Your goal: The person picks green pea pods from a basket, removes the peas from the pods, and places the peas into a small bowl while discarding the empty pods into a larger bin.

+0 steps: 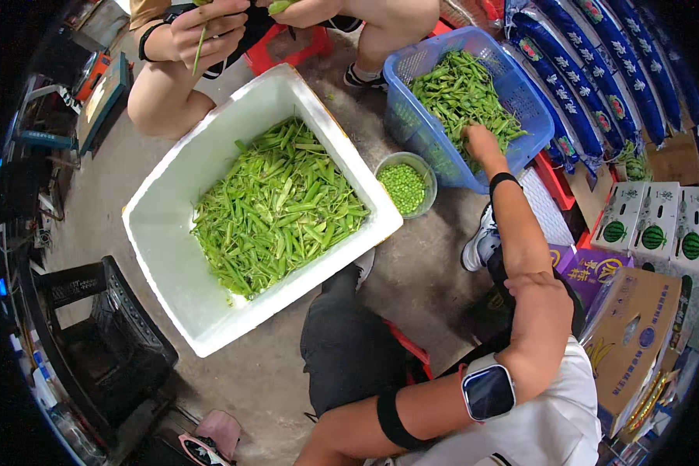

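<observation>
Reaching into a blue plastic basket (408, 116) at upper right, the person's right hand (481, 144) has its fingers sunk among the green pea pods (458, 92) that fill it. The fingertips are hidden, so I cannot tell whether this grip is grasping a pod or is loose. The left arm, wearing a white-cased smartwatch (489, 392) and a black band, crosses the person's body at the lower edge. Its left hand (537, 330) lies against the right arm near the elbow; how firm that grip is, I cannot tell.

Just left of the basket, a clear round tub (432, 186) holds shelled green peas (401, 189) on the grey floor (423, 272). Left of the tub, a large white foam box (163, 233), turned at an angle, holds a broad heap of green pods (283, 206).

Across the foam box sits a co-worker, whose one hand (207, 35) pinches a slim green piece and whose other hand (312, 8) holds something green, cut off by the top edge.

A black plastic chair (136, 311) stands at left. Along the right are long blue bags (579, 74), white cartons (652, 221) with watermelon pictures, and a brown cardboard box (637, 326).
</observation>
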Available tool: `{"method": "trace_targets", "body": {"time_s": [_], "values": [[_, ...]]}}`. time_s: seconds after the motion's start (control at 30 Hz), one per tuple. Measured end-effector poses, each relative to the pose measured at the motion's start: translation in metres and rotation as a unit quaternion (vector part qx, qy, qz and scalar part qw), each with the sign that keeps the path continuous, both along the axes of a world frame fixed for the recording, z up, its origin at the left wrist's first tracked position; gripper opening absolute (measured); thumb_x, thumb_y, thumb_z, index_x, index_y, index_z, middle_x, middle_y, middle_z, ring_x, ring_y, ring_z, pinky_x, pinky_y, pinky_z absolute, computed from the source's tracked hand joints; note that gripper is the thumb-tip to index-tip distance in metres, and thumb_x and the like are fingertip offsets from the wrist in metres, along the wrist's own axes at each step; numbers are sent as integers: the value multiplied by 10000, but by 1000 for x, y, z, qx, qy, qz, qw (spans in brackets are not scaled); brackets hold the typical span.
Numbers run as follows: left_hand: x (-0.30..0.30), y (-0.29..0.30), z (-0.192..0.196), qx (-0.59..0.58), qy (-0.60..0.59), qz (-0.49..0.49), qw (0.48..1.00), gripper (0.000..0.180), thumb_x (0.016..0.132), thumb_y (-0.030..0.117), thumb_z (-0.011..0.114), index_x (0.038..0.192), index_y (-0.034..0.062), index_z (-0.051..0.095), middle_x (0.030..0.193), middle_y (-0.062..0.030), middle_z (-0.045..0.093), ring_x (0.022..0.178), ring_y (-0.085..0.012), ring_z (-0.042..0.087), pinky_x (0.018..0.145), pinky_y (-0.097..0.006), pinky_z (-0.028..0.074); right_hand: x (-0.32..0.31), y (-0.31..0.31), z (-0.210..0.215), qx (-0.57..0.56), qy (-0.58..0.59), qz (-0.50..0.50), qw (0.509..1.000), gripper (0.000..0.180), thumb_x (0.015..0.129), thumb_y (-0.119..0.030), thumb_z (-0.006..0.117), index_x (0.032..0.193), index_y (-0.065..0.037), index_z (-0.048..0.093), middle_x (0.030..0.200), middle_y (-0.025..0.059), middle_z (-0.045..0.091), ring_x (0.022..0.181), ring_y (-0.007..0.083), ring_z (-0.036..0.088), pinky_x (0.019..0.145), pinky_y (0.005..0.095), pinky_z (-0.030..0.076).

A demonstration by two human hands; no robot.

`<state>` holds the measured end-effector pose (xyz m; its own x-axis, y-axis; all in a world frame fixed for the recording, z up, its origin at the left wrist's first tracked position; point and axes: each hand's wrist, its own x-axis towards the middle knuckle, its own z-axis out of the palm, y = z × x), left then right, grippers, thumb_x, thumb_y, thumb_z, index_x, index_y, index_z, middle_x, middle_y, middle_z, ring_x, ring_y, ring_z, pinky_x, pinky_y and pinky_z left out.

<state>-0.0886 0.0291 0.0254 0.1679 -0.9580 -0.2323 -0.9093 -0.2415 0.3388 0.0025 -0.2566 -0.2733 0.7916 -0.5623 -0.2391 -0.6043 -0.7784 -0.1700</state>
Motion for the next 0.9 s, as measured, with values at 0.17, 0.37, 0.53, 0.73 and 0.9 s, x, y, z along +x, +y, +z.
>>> {"method": "trace_targets", "body": {"time_s": [0.17,0.37,0.53,0.73,0.9], "values": [[22,10,5,-81,63,-11,995,150,804,147,573,855,86,699,815,-71,687,774,-205,673,634,-323,475,-24,-15,27,-24,-243,-77,967,275,814,-115,626,1078,-54,675,856,217,663,801,387,643,732,419,499],[104,1,9,-111,102,59,987,164,839,159,583,847,20,670,865,-194,672,783,-329,673,720,-435,535,-34,-1,161,248,-427,-134,859,284,932,-204,591,1067,38,649,808,57,671,738,130,653,629,277,506],[135,-2,-3,-366,154,189,898,347,876,205,605,1143,-11,559,1061,-206,609,903,-374,611,806,-443,482,-63,99,296,334,-408,-64,847,280,932,-205,604,1072,30,665,1005,48,683,863,117,628,764,285,505],[123,-22,-10,-377,380,167,828,272,876,133,629,1097,-26,621,870,-158,660,700,-209,618,668,-317,484,-93,150,286,423,-546,-117,714,273,934,-138,598,1109,67,641,1066,93,682,873,126,640,782,275,523],[127,-25,-12,-418,318,138,840,209,871,115,641,1027,-24,660,826,-143,676,669,-177,616,628,-300,479,-89,144,274,468,-540,-119,690,285,935,-150,604,1121,65,631,1066,105,678,888,147,648,804,283,533]]}}
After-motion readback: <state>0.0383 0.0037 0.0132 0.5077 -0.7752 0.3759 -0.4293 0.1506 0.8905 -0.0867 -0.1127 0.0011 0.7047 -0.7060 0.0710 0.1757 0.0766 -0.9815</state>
